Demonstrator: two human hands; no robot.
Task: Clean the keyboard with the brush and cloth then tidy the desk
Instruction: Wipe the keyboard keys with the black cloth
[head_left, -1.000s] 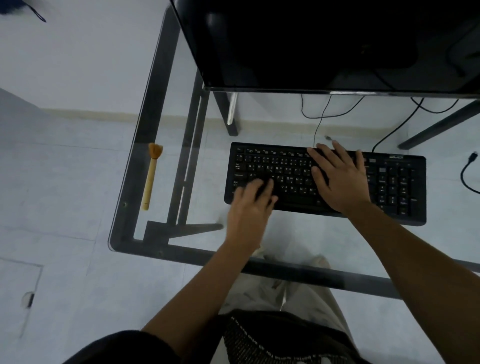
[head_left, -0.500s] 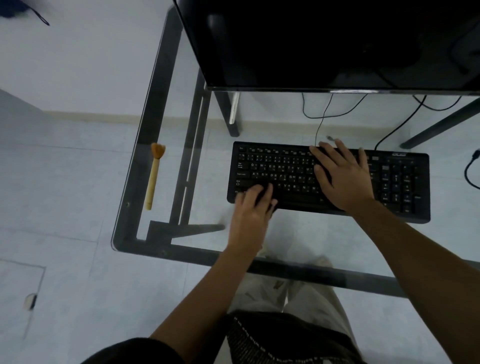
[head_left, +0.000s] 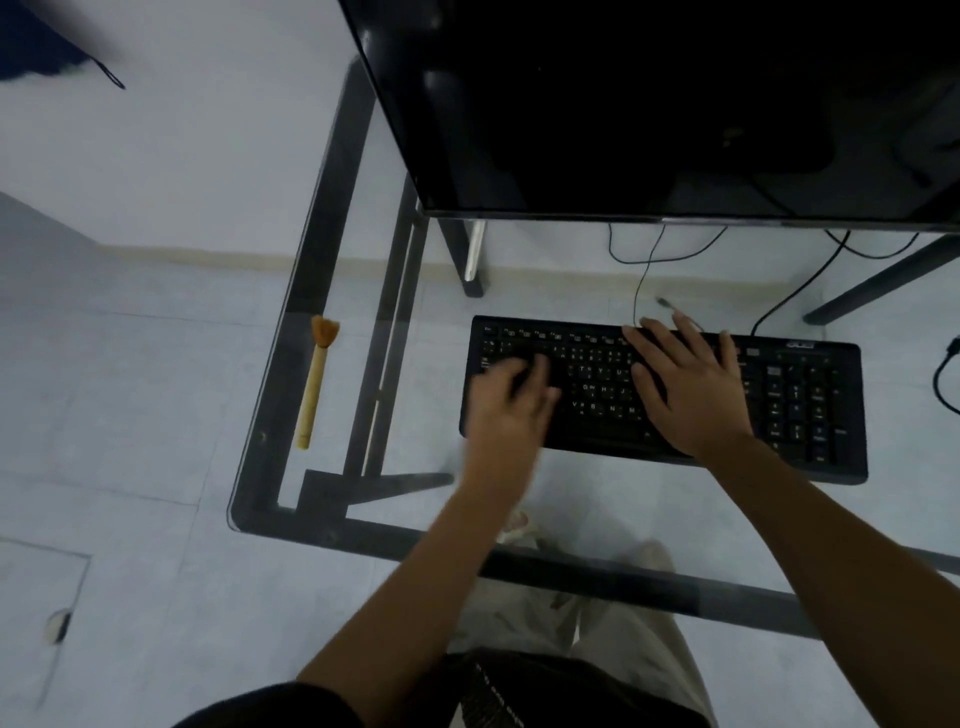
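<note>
Both hands lie flat and empty on a black keyboard (head_left: 665, 395) on a glass bench (head_left: 291, 374): left hand (head_left: 511, 410) blurred, right hand (head_left: 685, 389) spread. The brush (head_left: 316, 387) lies untouched, well left; fetching it looks the sensible start.

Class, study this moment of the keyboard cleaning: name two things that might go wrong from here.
1. Both hands, the left hand and right hand, rest on the keyboard, which could slide on the smooth glass desk.
2. The brush lies close to the desk's left edge; a careless reach might knock it off.
</note>
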